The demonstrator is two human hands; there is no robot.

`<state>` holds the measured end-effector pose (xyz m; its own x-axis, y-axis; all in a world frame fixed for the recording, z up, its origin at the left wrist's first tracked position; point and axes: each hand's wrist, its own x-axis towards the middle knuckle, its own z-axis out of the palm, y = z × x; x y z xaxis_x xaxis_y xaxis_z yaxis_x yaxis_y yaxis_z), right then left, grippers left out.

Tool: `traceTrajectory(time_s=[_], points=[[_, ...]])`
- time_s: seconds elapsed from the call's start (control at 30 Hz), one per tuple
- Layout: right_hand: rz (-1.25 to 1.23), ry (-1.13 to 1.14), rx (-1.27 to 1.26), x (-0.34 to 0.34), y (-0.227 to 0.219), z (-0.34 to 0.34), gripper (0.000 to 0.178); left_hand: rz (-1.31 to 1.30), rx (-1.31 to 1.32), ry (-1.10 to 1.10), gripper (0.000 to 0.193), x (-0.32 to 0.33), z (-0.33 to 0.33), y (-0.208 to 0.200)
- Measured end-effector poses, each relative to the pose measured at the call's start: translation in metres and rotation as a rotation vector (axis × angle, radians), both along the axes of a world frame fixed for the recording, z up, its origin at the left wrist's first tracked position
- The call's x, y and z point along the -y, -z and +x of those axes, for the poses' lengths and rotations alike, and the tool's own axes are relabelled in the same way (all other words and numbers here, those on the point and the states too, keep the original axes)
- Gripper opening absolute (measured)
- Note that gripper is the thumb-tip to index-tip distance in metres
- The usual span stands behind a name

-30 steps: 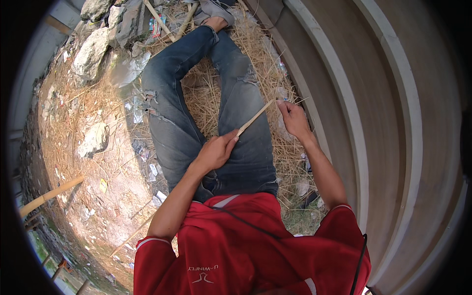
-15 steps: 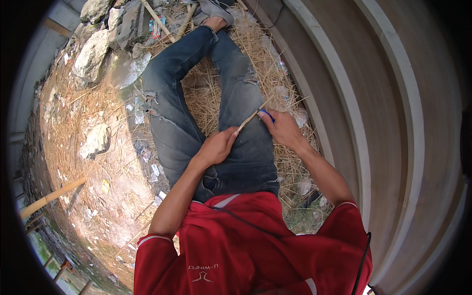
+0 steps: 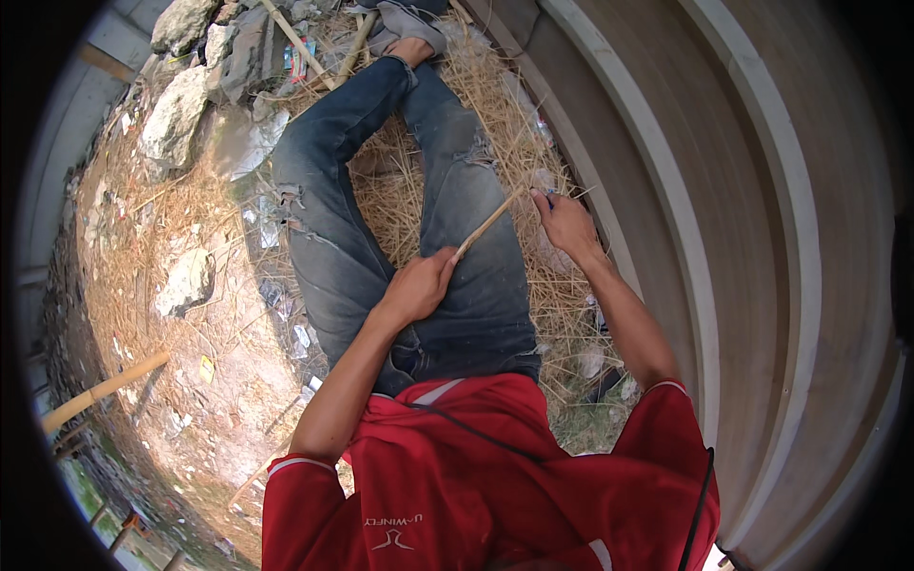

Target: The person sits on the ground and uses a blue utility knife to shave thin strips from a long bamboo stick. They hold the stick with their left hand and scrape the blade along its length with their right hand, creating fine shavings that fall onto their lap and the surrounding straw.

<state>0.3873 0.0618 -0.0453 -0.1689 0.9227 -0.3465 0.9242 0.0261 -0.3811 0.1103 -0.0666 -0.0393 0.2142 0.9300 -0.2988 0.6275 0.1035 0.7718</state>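
Observation:
My left hand rests on my right thigh, its fingers closed round the lower end of a thin, pale wooden stick. The stick slants up and to the right across the jeans. By its far tip is my right hand, closed on a small blue tool. Only a bit of blue shows between thumb and fingers, so the tool's kind and any blade are hidden. Whether the tool touches the stick's tip cannot be made out.
Dry straw covers the ground between and beside my legs. A ribbed brown wall rises close on my right. Pale rocks lie at the far left, with a bamboo pole nearer and scattered litter around.
My right hand has moved away from me and to the right with the blue tool, from partway along the stick to near its tip. The left hand has stayed in place, holding the stick.

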Motion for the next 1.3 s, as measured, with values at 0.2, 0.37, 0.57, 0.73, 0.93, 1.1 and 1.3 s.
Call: traceTrajectory(time_s=[0.2,0.37,0.57,0.73,0.93,1.1,1.3], points=[[-0.006,-0.234,-0.064,0.057,-0.024,-0.044,0.068,-0.047,0.033,0.010,0.032,-0.004,0.001,-0.001],[0.020,0.075,-0.058,0.004,0.003,-0.008,0.064,-0.037,-0.054,0.010,0.032,0.004,-0.002,-0.005],[0.140,0.063,-0.032,0.018,-0.007,0.005,0.059,-0.010,0.047,-0.023,0.032,0.015,-0.009,0.002],[0.100,0.038,-0.153,0.027,-0.030,-0.006,0.057,0.000,-0.031,-0.020,0.032,0.008,-0.001,-0.004],[0.147,0.064,-0.131,0.020,0.017,-0.004,0.053,-0.002,-0.100,-0.003,0.032,0.000,0.002,-0.010],[0.132,0.488,-1.021,-0.021,-0.062,0.038,0.047,-0.006,-0.044,-0.061,0.032,0.009,-0.002,-0.004],[0.726,-0.409,-1.588,0.048,-0.248,0.000,0.044,-0.014,-0.014,-0.037,0.031,0.002,-0.001,-0.003]])
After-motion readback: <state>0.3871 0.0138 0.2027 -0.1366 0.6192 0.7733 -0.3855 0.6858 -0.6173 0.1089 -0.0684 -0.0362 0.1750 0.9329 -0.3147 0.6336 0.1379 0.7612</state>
